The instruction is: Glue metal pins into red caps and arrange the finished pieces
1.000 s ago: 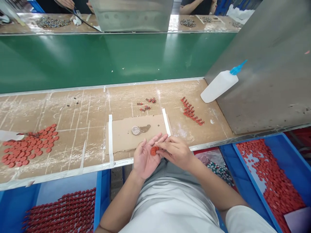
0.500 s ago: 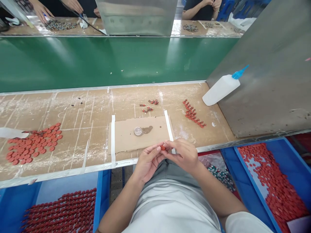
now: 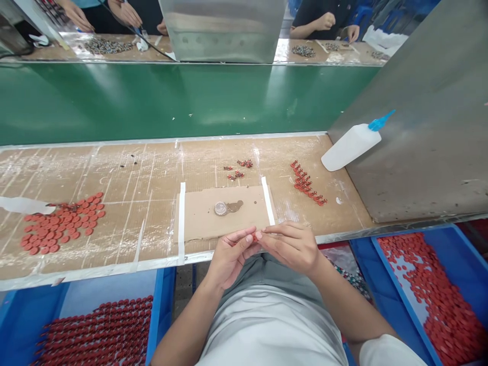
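Small red piece (image 3: 255, 237), only a sliver showing, pinched between the fingertips of your left hand (image 3: 231, 256) and your right hand (image 3: 294, 247), near the brown cardboard-topped bench's (image 3: 114, 223) front edge; your fingers hide its outline.

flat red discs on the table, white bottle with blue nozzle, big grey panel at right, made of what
Flat red discs: perhaps plastic or rubber; evenly coloured, little gloss. White bottle with blue nozzle: likely plastic, smooth satin, moulded shape. Big grey panel at right: probably metal, dull satin, faint blurred sheen.
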Tool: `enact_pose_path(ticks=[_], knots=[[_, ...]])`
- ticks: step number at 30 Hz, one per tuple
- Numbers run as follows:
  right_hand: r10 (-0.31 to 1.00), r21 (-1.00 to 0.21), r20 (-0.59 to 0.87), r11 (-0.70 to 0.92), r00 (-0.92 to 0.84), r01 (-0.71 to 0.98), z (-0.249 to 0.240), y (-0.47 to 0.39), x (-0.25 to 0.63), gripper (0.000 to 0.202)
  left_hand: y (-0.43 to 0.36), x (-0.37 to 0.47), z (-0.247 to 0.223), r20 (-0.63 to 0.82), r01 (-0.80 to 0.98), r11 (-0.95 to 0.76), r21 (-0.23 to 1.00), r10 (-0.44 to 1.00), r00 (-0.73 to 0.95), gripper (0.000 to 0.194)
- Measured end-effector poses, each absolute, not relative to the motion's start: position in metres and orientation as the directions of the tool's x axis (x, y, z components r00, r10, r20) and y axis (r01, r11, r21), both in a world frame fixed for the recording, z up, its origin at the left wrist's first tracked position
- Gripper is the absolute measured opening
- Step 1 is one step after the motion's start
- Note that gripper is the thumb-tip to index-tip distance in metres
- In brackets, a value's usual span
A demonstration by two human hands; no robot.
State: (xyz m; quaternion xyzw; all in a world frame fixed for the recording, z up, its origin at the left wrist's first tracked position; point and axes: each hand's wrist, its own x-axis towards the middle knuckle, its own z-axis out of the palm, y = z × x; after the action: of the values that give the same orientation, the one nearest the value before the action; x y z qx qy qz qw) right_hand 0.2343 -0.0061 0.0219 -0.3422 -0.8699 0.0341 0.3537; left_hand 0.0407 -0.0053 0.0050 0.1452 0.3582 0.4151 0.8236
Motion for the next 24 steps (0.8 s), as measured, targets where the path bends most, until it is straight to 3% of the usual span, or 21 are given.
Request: enact_pose_path(ticks=[6, 12, 18, 21, 24], knots=[[0.555, -0.222, 0.625, 0.801, -0.549, 0.556, 0.025, -0.004, 0.227, 0.045, -0.011, 0.043, 0.002, -0.434, -0.657, 0.54, 0.526, 0.835, 0.339, 0.018], [0.542, -0.206, 0.675, 0.79, -0.501, 0.577, 0.035, -0.002, 0.204, 0.04, -0.014, 0.044, 0.0, -0.438, -0.743, 0.438, 0.506, 0.873, 0.216, 0.021], [0.562, -0.298, 0.632, 0.812, -0.533, 0.502, 0.046, 0.014, 0.187, 0.031, -0.009, 0.032, 0.001, -0.474, -0.808, 0.389, 0.442, 0.866, 0.158, 0.021], [0.699, -0.413, 0.625, 0.674, -0.347, 0.613, 0.045, 0.046, 0.188, 0.015, -0.005, 0.02, 0.001, -0.48, -0.816, 0.381, 0.434, 0.865, 0.148, 0.025], [0.831, -0.484, 0.547, 0.413, -0.102, 0.772, 0.035, 0.096, 0.187, 0.022, -0.003, 0.01, 0.001, -0.485, -0.83, 0.362, 0.425, 0.865, 0.129, 0.02]])
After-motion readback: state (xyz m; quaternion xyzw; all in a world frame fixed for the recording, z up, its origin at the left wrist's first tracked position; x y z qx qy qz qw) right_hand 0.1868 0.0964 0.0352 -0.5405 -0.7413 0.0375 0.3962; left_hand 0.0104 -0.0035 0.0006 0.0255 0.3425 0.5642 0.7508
